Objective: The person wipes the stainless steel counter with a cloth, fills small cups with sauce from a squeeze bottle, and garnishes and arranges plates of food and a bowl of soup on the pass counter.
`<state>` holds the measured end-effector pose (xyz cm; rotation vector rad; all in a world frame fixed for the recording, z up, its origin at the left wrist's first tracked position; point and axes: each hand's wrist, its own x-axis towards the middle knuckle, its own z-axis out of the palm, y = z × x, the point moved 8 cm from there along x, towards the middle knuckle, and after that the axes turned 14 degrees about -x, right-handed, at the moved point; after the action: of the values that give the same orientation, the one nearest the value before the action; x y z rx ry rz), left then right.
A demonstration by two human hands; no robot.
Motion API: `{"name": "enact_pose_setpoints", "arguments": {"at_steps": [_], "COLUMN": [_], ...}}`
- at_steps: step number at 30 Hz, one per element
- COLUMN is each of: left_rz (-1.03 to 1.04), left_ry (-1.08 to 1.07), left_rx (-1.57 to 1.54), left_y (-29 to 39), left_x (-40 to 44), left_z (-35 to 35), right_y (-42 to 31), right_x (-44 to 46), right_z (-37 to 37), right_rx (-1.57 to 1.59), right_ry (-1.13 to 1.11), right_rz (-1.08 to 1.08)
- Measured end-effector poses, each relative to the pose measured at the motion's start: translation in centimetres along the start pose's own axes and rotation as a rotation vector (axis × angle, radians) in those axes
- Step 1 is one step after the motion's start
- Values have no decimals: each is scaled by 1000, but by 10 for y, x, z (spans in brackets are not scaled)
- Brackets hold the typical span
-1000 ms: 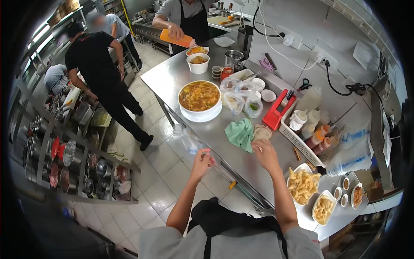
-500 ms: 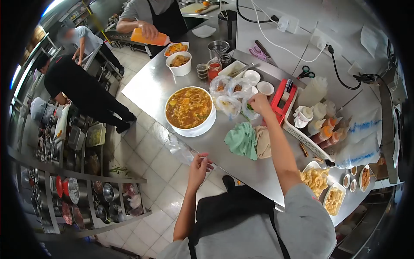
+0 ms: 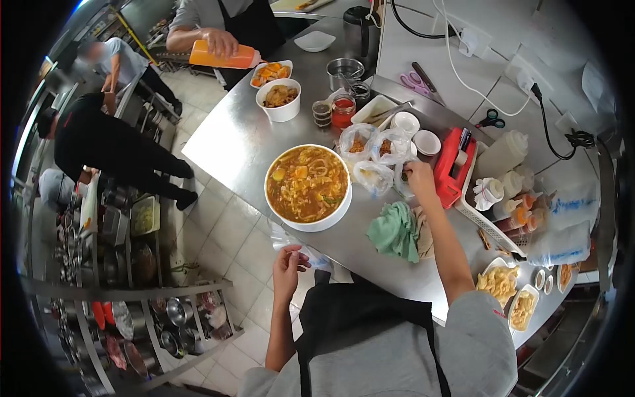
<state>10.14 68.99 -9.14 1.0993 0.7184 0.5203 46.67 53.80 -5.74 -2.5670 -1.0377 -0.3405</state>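
Right hand (image 3: 419,178) reached bags (image 3: 374,175) near bowl (image 3: 339,210) of soup (image 3: 307,185).

Bowl (image 3: 347,196) on table (image 3: 225,139), bags (image 3: 372,177) right of it, cloths (image 3: 393,233) before bags

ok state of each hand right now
Left hand: loosely open, nothing visible in it.
Right hand: at a plastic bag; whether it grips cannot be told.

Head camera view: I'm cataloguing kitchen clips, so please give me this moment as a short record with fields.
right hand: at the plastic bags; grip unclear
left hand: fingers curled, beside clear plastic at the counter's edge; contact unclear
largest dish: white bowl of soup
cloths: green cloth beside beige cloth
co-worker's hand: holding an orange bottle
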Motion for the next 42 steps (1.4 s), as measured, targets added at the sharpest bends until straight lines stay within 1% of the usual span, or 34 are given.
{"name": "enact_pose_setpoints", "arguments": {"at_steps": [1,4,7,8,10,12,13,14,17,23,26,29,32,35,36,37,38,40,42], "left_rz": [-3,-30,-81,-101,-128,-154,-166,-177,-187,-178,-178,-169,-172,-185,-183,-180,-176,-165,-149], "left_ry": [-14,-68,-99,-108,-144,-174,-189,-203,-204,-196,-186,-180,-175,-151,-145,-143,-138,-128,-118], "left_rx": [1,26,21,19,21,24,23,21,32,19,32,52,64,74,72,67,62,58,58], "left_y": [3,11,9,6,-1,-3,-2,-1,2,0,2,0,0,-5,-7,-6,-6,-6,-6], "left_x": [6,21,30,33,36,36,36,37,39,43,43,43,41,39,39,38,36,34,32], "left_z": [-6,-24,-41,-46,-53,-57,-57,-58,-65,-81,-83,-83,-78,-79,-80,-80,-80,-80,-80], "right_y": [-2,-1,-21,-54,-111,-171,-188,-201,-232,-247,-252,-256,-264,-245,-228,-203,-170,-120,-79], "right_x": [0,-1,0,5,14,18,20,21,24,28,25,20,-2,16,24,38,53,70,76], "right_z": [-9,-46,-54,-69,-74,-78,-66,-54,-50,-66,-81,-76,-31,-51,-62,-70,-66,-63,-14], "right_rx": [30,168,771,801,741,544,529,511,444,460,471,512,116,320,284,257,168,-49,-291], "right_ry": [31,3,-156,-186,-276,-305,-251,-198,-134,-91,-1,115,143,83,153,127,141,78,-74], "right_rz": [-28,146,402,342,221,64,-7,-78,-183,-156,-172,-223,-481,-310,-246,-99,-16,115,150]}}
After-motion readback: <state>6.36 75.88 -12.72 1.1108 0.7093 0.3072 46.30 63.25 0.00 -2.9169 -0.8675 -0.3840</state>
